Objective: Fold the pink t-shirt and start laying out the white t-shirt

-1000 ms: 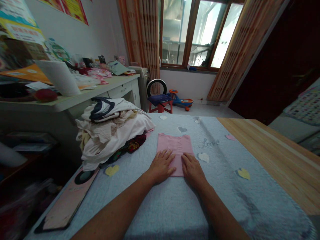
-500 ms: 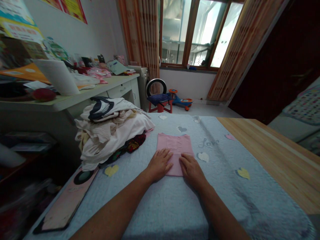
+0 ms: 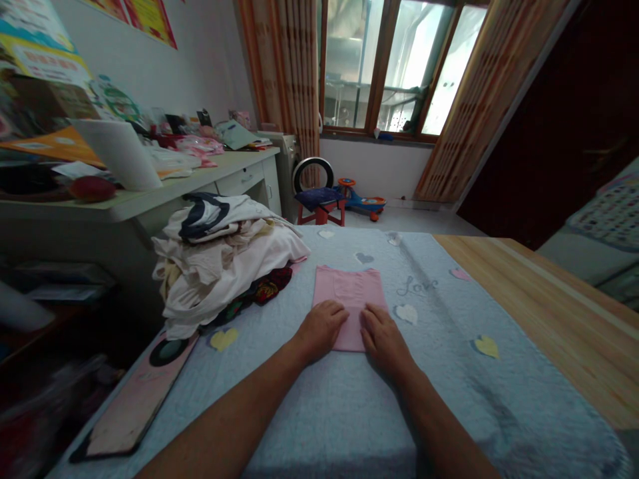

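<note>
Blue cover [image 3: 319,412] | your L hand [image 3: 322,327] half-curled on L side of pink cloth [image 3: 352,286], R hand [image 3: 383,336] ditto on R; pinch unclear | cloth btwn & beyond both, prob. pressed for flatness | clothes pile [image 3: 234,259] fwd-left of L hand

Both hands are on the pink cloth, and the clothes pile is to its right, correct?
No: the head view shows the clothes pile to the left of the pink cloth. The left hand and right hand are indeed on it.
</note>
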Action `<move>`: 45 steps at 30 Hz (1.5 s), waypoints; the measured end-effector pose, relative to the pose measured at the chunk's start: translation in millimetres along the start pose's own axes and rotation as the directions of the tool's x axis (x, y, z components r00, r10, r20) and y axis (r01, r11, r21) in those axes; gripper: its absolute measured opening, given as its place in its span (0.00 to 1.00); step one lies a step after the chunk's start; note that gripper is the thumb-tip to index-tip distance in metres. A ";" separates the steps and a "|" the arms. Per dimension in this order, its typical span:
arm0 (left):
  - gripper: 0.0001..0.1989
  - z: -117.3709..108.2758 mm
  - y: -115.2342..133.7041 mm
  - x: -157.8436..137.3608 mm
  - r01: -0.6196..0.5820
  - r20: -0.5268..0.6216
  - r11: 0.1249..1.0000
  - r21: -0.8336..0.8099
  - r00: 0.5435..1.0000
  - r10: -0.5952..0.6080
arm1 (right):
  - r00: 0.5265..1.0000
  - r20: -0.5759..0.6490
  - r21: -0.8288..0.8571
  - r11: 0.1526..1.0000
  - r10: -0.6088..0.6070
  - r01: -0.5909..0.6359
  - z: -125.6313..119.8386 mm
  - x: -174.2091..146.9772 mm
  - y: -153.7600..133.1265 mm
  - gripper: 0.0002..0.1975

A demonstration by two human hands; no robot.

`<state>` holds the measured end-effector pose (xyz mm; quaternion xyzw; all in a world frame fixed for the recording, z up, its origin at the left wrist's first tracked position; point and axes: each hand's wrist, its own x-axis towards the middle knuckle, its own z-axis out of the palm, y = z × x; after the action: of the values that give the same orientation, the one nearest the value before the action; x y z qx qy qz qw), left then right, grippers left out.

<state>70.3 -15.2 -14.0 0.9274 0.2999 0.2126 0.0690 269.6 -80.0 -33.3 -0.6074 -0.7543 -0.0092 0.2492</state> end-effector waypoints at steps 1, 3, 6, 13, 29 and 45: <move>0.11 0.8 -0.2 0.3 -0.007 0.005 1.000 0.000 1.000 0.007 | 1.000 -0.012 0.011 1.000 -0.006 0.006 -0.6 0.3 0.5 0.17; 0.10 2.5 -0.4 0.6 -0.005 0.019 1.000 0.019 1.000 0.005 | 1.000 -0.024 0.026 1.000 -0.016 0.017 -0.1 1.4 2.1 0.15; 0.09 4.7 0.2 0.7 0.009 0.029 0.999 0.050 1.000 -0.011 | 0.999 -0.035 0.031 0.999 -0.009 0.011 4.5 3.1 6.0 0.15; 0.14 8.6 2.7 -6.0 0.024 0.047 0.998 0.058 0.999 -0.026 | 0.999 -0.038 0.038 0.999 0.003 -0.002 9.9 2.7 9.6 0.16; 0.35 -3.1 2.6 -17.4 0.121 0.295 0.990 0.068 0.946 -0.136 | 0.997 0.077 0.041 0.999 -0.009 0.006 -7.2 -2.5 0.8 0.23; 0.17 -2.8 5.1 -35.3 0.080 0.007 0.996 -0.048 0.997 -0.080 | 0.996 0.065 -0.041 0.998 -0.052 0.055 -7.9 1.2 -11.0 0.15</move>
<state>46.1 -40.0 -22.6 0.9133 0.3312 0.2144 0.1007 262.2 -84.3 -22.7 -0.5920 -0.7776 -0.0124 0.2115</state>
